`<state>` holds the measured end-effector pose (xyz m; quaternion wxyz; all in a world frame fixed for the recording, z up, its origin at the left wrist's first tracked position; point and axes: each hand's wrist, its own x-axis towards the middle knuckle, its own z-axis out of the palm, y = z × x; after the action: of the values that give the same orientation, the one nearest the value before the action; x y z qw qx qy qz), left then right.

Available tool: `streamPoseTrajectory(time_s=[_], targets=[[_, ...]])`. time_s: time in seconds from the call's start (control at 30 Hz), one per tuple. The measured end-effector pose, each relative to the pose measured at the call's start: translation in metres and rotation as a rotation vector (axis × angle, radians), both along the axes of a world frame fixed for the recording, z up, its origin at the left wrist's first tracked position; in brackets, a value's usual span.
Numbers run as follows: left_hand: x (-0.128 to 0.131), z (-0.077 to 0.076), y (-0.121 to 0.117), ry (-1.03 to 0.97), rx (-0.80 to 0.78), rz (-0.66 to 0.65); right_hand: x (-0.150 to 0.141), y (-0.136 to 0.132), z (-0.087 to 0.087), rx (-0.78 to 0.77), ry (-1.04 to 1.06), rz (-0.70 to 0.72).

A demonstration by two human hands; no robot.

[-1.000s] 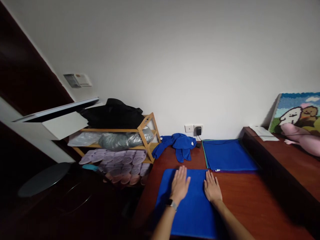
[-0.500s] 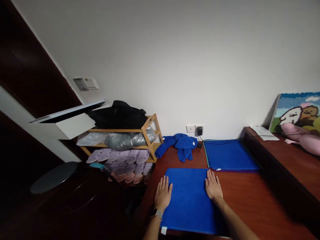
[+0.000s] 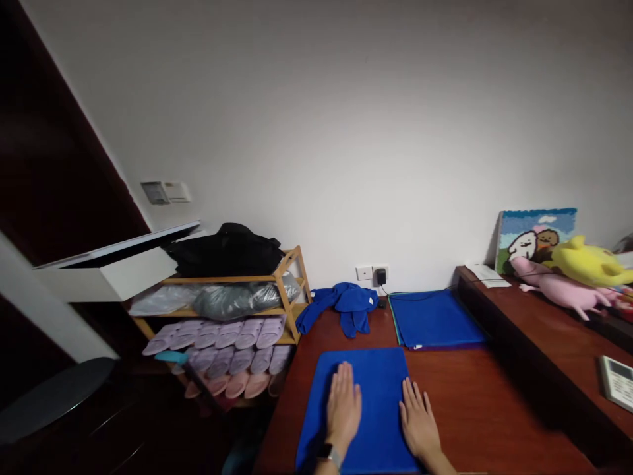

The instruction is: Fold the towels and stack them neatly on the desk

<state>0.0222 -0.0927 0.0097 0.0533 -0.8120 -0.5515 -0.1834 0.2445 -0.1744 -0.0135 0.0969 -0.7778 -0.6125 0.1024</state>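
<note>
My left hand [image 3: 343, 412] lies flat on a folded blue microfibre towel [image 3: 376, 382], near its middle, with a dark watch [image 3: 330, 455] on the wrist. My right hand [image 3: 419, 422] rests flat with spread fingers along the towel's right edge. The towel's near end runs out of view at the bottom. Beyond it, a second flat blue towel [image 3: 435, 320] lies on the reddish wooden table [image 3: 475, 409], and a crumpled blue cloth [image 3: 343, 307] sits by the wall.
A bamboo rack [image 3: 291, 297] at the table's left holds lilac slippers [image 3: 227, 336], a black bag and grey plastic. A charger [image 3: 380, 277] sits in a wall socket. On a raised wooden ledge [image 3: 519, 330] at right stand plush toys [image 3: 558, 290] and a picture.
My left hand has slid from the towel's left edge towards its middle. My view has shifted, showing more of the right ledge, including a yellow plush toy and a remote.
</note>
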Motion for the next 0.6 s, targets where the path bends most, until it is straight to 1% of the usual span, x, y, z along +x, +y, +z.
streamPoseTrajectory(time_s=[0.07, 0.1, 0.13, 0.17, 0.2, 0.23, 0.27, 0.33, 0.47, 0.53, 0.6], targets=[[0.042, -0.001, -0.023, -0.009, -0.056, -0.183, -0.001, -0.003, 0.001, 0.003, 0.002, 0.007], [0.06, -0.002, -0.033, -0.007, -0.099, -0.247, -0.002, -0.004, 0.003, 0.003, 0.002, 0.017], [0.073, -0.005, -0.041, -0.002, -0.143, -0.283, -0.002, -0.004, 0.006, 0.005, 0.003, 0.026], [0.081, -0.007, -0.047, 0.007, -0.183, -0.294, -0.001, -0.003, 0.008, 0.007, 0.005, 0.032], [0.083, -0.008, -0.05, 0.017, -0.214, -0.283, -0.001, -0.003, 0.01, 0.009, 0.009, 0.033], [0.08, -0.01, -0.051, 0.031, -0.238, -0.259, -0.001, -0.003, 0.012, 0.011, 0.016, 0.028], [0.072, -0.01, -0.051, 0.047, -0.256, -0.228, -0.002, -0.003, 0.013, 0.011, 0.024, 0.019], [0.044, -0.008, -0.047, 0.078, -0.281, -0.142, -0.002, -0.004, 0.015, 0.011, 0.041, 0.008], [-0.034, -0.001, -0.042, 0.143, -0.305, 0.089, -0.003, -0.004, 0.023, 0.015, 0.04, 0.003], [-0.07, -0.004, -0.044, 0.2, -0.302, 0.167, -0.005, -0.007, 0.03, -0.002, 0.034, -0.004], [-0.097, -0.011, -0.048, 0.241, -0.268, 0.206, -0.007, -0.014, 0.034, -0.003, 0.041, -0.012]])
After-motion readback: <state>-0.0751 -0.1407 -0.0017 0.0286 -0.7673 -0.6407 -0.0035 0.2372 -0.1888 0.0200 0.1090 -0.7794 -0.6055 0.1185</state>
